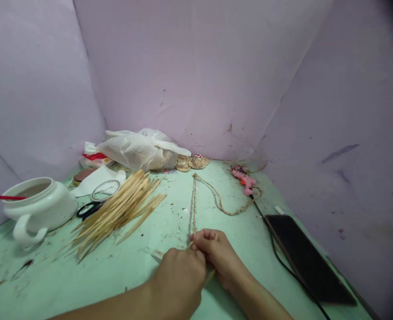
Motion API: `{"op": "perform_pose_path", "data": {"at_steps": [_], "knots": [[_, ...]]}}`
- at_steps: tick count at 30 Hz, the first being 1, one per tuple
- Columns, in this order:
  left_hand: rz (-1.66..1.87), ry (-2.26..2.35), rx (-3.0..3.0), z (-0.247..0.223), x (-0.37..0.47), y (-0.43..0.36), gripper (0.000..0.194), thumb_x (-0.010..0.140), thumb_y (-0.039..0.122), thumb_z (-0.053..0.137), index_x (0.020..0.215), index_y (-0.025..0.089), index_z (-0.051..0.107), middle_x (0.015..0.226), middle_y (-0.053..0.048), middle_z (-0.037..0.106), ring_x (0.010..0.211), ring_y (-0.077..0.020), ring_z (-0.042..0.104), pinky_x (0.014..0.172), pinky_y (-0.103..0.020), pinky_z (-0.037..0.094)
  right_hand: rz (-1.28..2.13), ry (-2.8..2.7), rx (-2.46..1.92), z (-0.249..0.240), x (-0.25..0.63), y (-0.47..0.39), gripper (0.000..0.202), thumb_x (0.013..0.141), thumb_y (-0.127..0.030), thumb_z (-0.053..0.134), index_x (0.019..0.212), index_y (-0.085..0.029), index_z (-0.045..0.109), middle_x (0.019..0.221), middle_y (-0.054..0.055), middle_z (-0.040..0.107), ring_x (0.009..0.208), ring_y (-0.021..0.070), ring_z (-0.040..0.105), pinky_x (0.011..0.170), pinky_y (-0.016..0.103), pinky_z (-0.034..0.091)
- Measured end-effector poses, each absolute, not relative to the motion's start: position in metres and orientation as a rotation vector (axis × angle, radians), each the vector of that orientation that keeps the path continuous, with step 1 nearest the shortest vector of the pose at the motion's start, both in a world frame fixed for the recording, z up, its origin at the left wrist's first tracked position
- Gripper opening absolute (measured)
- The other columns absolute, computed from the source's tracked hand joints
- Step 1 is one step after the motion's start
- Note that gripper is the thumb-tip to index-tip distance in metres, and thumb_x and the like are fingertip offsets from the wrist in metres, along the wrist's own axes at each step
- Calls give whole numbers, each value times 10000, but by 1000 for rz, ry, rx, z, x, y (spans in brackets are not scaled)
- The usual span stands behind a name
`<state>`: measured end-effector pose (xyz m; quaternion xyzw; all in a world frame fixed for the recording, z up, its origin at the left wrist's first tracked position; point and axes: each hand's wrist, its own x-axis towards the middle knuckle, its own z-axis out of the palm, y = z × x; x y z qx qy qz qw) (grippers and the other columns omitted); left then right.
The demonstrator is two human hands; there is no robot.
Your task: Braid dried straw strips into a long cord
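A thin tan braided cord (194, 202) runs up the table from my fingers, bends at a point farther back, and curves away to the right. My right hand (218, 253) pinches the near end of this cord between thumb and fingers. Right beside it, my left hand (181, 275) is closed, its knuckles up, with pale straw ends poking out on its left side. Another strip shows under my right hand. What lies inside the left fist is mostly hidden. To the left lies a bundle of flat dried straw strips (119, 209).
A white pot (43, 204) with a red stick, black-handled scissors (89, 210) and a roll of tape (105, 190) sit left. Behind are a white plastic bag (143, 149) and woven round pieces (199, 162). Right are a pink glue gun (246, 182) with black cord and a dark phone-like slab (309, 258).
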<state>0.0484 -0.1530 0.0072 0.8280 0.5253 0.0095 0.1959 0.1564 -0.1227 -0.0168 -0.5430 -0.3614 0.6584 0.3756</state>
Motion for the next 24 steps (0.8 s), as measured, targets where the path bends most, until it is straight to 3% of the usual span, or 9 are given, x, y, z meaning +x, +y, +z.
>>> {"op": "perform_pose_path", "data": {"at_steps": [3, 5, 8, 12, 14, 21, 24], "knots": [[329, 1512, 2134, 17, 38, -139, 246, 712, 207, 438, 900, 140, 582, 737, -96, 624, 695, -179, 573, 652, -272, 402, 1706, -1000, -1378, -17, 159, -121, 197, 572, -281, 591, 516, -133, 474, 376, -53, 403, 346, 29, 280, 383, 190, 166], [641, 1618, 1887, 24, 32, -125, 283, 729, 207, 410, 971, 166, 552, 733, -60, 621, 635, -138, 563, 618, -248, 405, 1711, -1054, -1388, -17, 161, -120, 214, 590, -289, 584, 498, -136, 467, 342, -73, 342, 327, 23, 232, 378, 193, 136], [503, 1486, 1410, 24, 28, -109, 340, 680, 192, 433, 1003, 128, 517, 505, 9, 541, 376, -95, 453, 407, -209, 341, 1702, -1114, -1385, -16, 163, -120, 231, 616, -323, 568, 511, -140, 473, 349, -74, 333, 330, 28, 224, 381, 198, 131], [403, 1172, 1156, 8, 33, -104, 166, 646, 272, 474, 638, 121, 543, 359, 44, 399, 295, -70, 350, 310, -182, 239, 1678, -1247, -1339, -16, 167, -116, 188, 617, -283, 554, 526, -132, 488, 435, -31, 442, 389, 43, 296, 407, 197, 181], [418, 1175, 1193, 1, 36, -104, 149, 625, 262, 481, 558, 134, 517, 347, 54, 370, 279, -60, 312, 303, -182, 207, 1619, -1398, -1365, -16, 169, -113, 168, 612, -255, 554, 522, -126, 496, 461, -21, 458, 416, 48, 310, 422, 196, 200], [464, 1457, 1678, -12, 39, -99, 124, 514, 119, 425, 396, 150, 403, 368, 56, 284, 402, -54, 265, 393, -200, 173, 670, -2043, -1617, -16, 173, -124, 131, 678, -157, 462, 619, -148, 578, 538, 11, 543, 504, 91, 431, 471, 212, 235], [437, 1436, 1713, -14, 41, -100, 142, 510, 116, 393, 379, 158, 356, 390, 49, 252, 432, -63, 256, 408, -210, 173, 438, -2157, -1701, -11, 169, -132, 153, 678, -132, 457, 646, -159, 605, 610, 39, 585, 538, 108, 484, 493, 226, 246]]}}
